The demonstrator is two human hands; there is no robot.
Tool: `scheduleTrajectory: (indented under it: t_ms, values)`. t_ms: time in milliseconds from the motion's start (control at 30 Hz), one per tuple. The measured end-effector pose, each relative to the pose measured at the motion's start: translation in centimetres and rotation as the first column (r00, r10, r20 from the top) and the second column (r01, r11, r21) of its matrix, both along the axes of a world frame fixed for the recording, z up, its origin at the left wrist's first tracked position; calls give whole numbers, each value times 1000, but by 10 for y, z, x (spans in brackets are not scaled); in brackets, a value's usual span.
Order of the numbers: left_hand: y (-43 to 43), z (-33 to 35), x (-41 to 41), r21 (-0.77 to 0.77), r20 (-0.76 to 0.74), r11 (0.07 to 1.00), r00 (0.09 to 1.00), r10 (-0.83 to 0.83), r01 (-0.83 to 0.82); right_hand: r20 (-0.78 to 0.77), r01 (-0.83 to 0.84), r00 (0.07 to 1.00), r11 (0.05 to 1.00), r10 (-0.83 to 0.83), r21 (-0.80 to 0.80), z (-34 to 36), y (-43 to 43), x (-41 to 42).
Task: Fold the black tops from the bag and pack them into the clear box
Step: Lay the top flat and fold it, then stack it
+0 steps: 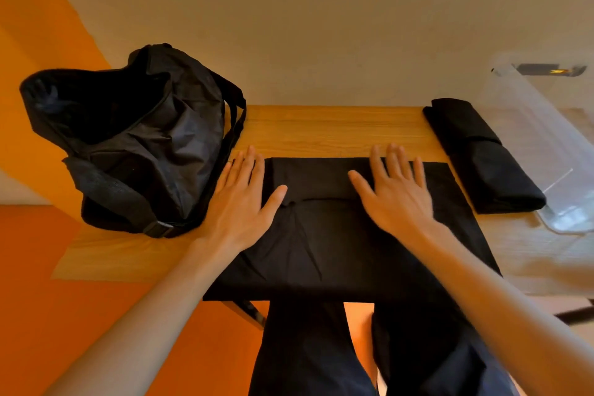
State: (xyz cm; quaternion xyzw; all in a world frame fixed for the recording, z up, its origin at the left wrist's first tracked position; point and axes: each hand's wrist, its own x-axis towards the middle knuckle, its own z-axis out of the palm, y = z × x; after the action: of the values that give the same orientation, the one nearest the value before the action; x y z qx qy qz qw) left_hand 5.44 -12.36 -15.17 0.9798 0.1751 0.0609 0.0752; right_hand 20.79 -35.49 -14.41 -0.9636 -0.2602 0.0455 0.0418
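The table [337, 128] is pale wood with a visible lengthwise grain and a soft satin finish. The black top [321, 244] spread in the middle is matt cloth, smooth but for a few fine creases. The folded top [482, 157] at the far right is the same dull cloth. The bag [154, 145] at left is thin, crumpled fabric with a faint sheen (its strap [106, 186] looks coarser and woven). The clear box [546, 145] at right is glossy see-through plastic.
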Motion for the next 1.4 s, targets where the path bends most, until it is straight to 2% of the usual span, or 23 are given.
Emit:
scheduleTrajectory:
  t_ms: [67,133,233,400,533,633,733,867,967,1167,1267,1400]
  values:
    - [-13,6,11,15,7,996,996,-90,90,-38,0,999,999,-2,-39,-2,-21,16]
    - [-23,7,23,32,-48,985,985,-168,169,-62,-47,997,996,42,-74,-6,-34,24]
    - [-21,-2,28,37,-188,988,972,-142,152,-51,-55,997,995,51,-80,-13,-49,28]
    - [-16,5,12,18,-267,990,955,-127,137,7,-75,997,995,76,-62,-9,-63,26]
    - [-30,10,-32,22,-114,977,971,-211,214,123,-220,969,975,216,15,-7,-93,-7]
    - [-48,-2,-76,80,23,937,939,-342,340,173,-359,924,929,340,89,-14,-121,-44]
    - [-52,-19,-103,199,35,881,896,-444,429,243,-454,871,888,427,68,-27,-141,-69]
    - [-41,-39,-120,326,41,838,879,-474,437,359,-526,794,851,490,2,-45,-155,-81]
    - [-31,-46,-124,348,148,855,878,-456,385,441,-533,756,846,484,-16,-56,-164,-79]
    - [-23,-52,-135,375,225,817,812,-538,438,601,-576,692,808,400,125,-77,-196,-72]
    - [-20,-52,-143,349,272,844,818,-506,407,649,-602,664,781,372,169,-77,-209,-69]
    - [-20,-50,-151,350,307,857,818,-486,378,647,-632,675,730,354,261,-68,-217,-68]
